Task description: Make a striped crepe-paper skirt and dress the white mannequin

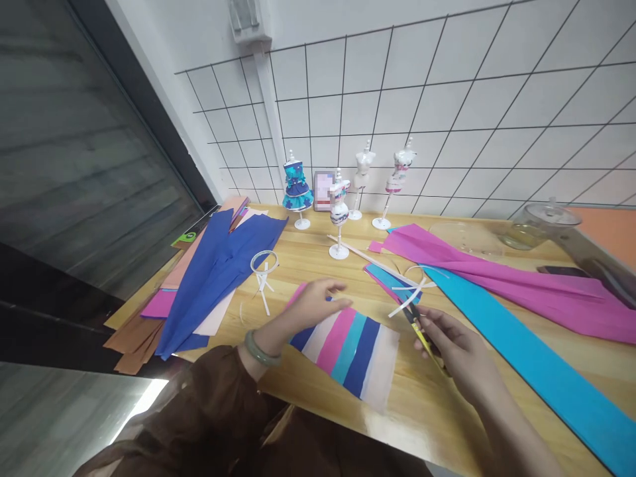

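Note:
My left hand (322,299) is over the upper left of a striped sheet of crepe paper (342,344) in pink, teal, navy and pale bands. Its fingers are partly stretched and apart, with nothing in them. My right hand (450,341), right of the sheet, is closed around slim black-and-yellow scissors (421,336). Their dark tip points away, toward narrow white strips (411,291) and small blue and pink paper pieces (385,278). My right fingers partly hide the handles.
Small dress forms stand at the back, one in a blue ruffled dress (297,189), another (339,212) nearer. Blue crepe paper (209,271) and a tape roll (264,262) lie left. Pink (477,268) and turquoise lengths (517,338) stretch right, near a glass teapot (534,225).

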`<state>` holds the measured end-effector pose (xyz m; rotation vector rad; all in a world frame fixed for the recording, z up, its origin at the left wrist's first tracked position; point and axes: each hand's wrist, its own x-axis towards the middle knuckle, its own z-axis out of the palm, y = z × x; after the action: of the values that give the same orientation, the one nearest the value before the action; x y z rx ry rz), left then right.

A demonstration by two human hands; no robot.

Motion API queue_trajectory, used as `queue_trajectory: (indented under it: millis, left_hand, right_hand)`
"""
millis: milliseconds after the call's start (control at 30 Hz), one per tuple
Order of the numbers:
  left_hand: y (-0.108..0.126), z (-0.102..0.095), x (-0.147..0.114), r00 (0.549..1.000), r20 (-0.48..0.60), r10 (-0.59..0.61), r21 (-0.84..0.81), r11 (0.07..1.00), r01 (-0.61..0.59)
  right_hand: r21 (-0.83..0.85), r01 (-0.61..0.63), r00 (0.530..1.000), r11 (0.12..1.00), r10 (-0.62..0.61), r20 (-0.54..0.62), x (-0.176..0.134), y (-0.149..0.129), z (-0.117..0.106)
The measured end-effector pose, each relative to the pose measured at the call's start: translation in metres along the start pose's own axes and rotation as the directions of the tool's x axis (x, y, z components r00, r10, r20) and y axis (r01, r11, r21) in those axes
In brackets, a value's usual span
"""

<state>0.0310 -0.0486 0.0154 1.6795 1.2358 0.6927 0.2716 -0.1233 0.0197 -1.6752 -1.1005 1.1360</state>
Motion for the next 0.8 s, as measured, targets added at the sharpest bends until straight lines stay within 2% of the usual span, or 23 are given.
queue_trajectory:
  millis: [67, 133, 233, 367, 467, 567, 633, 700, 800]
  left_hand:
    - [0.009, 0.018, -0.003, 0.986, 0.163, -0.027, -0.154, 0.987, 0.052]
    - [0.015, 0.030, -0.005, 0.965, 0.261, -0.027, -0.294, 0.950, 0.106]
    - [0.020, 0.036, -0.006, 0.951, 0.309, -0.030, -0.403, 0.901, 0.159]
    - [0.019, 0.035, -0.006, 0.953, 0.295, -0.065, -0.438, 0.877, 0.196]
    - [0.018, 0.035, -0.005, 0.950, 0.299, -0.092, -0.444, 0.868, 0.224]
    - [0.020, 0.034, -0.005, 0.919, 0.361, -0.156, -0.448, 0.835, 0.318]
    - [0.022, 0.032, -0.005, 0.893, 0.410, -0.184, -0.477, 0.791, 0.382]
    - [0.024, 0.031, -0.005, 0.874, 0.449, -0.185, -0.525, 0.737, 0.425]
    - [0.025, 0.028, -0.004, 0.864, 0.474, -0.170, -0.582, 0.675, 0.453]
  right_hand:
    - [0.051, 0.029, 0.999, 0.998, -0.030, 0.034, -0.002, -0.003, 0.009]
    - [0.084, 0.065, 0.996, 0.994, -0.070, 0.062, -0.001, -0.002, 0.016]
    - [0.107, 0.105, 0.990, 0.989, -0.115, 0.086, 0.001, 0.006, 0.021]
    - [0.088, 0.158, 0.982, 0.983, -0.166, 0.092, 0.004, 0.018, 0.022]
    - [-0.150, 0.309, 0.951, 0.939, -0.303, 0.061, 0.003, 0.025, 0.021]
    - [-0.477, 0.468, 0.866, 0.744, -0.494, 0.078, 0.003, 0.031, 0.018]
    - [-0.601, 0.482, 0.837, 0.637, -0.538, 0.101, 0.003, 0.035, 0.014]
    - [-0.661, 0.453, 0.842, 0.598, -0.530, 0.098, 0.004, 0.039, 0.008]
    - [-0.683, 0.398, 0.874, 0.613, -0.480, 0.079, 0.006, 0.043, -0.008]
